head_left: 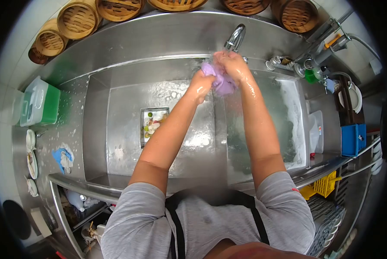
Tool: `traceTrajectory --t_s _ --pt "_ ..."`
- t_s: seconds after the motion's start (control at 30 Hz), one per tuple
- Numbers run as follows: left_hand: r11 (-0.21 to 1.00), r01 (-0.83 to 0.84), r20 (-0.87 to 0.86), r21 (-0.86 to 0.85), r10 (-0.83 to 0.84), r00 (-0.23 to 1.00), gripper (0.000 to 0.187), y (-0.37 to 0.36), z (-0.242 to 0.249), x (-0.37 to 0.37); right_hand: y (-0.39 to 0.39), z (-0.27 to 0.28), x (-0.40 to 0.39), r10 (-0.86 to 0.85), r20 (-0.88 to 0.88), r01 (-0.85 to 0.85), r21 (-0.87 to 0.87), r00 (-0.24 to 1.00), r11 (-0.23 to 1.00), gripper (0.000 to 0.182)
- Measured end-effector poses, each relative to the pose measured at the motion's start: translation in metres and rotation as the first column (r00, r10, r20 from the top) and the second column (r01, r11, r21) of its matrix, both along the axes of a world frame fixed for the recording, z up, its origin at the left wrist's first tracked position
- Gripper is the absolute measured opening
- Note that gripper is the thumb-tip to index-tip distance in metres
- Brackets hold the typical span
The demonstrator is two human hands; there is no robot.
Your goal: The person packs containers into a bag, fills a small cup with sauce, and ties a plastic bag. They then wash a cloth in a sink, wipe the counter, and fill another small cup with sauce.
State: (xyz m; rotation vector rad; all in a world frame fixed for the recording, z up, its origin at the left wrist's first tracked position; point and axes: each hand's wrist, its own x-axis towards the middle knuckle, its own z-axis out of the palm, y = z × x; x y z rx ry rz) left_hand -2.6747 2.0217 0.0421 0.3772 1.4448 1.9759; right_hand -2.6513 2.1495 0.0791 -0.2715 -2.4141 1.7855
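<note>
Both my hands hold a purple cloth [221, 83] under the steel tap [236, 37], above the divider between two sink basins. My left hand [201, 83] grips the cloth's left end. My right hand [230, 63] is closed over its top, right below the spout. Both forearms are wet.
The left basin [116, 129] has a drain strainer [153, 125] full of food scraps. The right basin [288, 125] holds soapy water. Bamboo steamers [78, 18] line the back wall. A green lidded box [40, 102] and a blue sponge [62, 157] lie at left, a blue crate [353, 139] at right.
</note>
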Motion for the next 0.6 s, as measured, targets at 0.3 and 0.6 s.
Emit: traceTrajectory --t_s 0.3,0.6 --pt "0.929 -0.181 0.63 0.323 -0.069 0.773 0.035 0.004 0.01 -0.011 0.001 -0.049 0.036 -0.086 -0.123 0.017 -0.481 0.989 0.877 0.03" --pt "0.808 -0.138 0.514 0.573 -0.222 0.829 0.02 0.026 -0.043 -0.015 -0.052 -0.031 0.02 -0.132 -0.657 0.516 0.436 0.743 0.738 0.021"
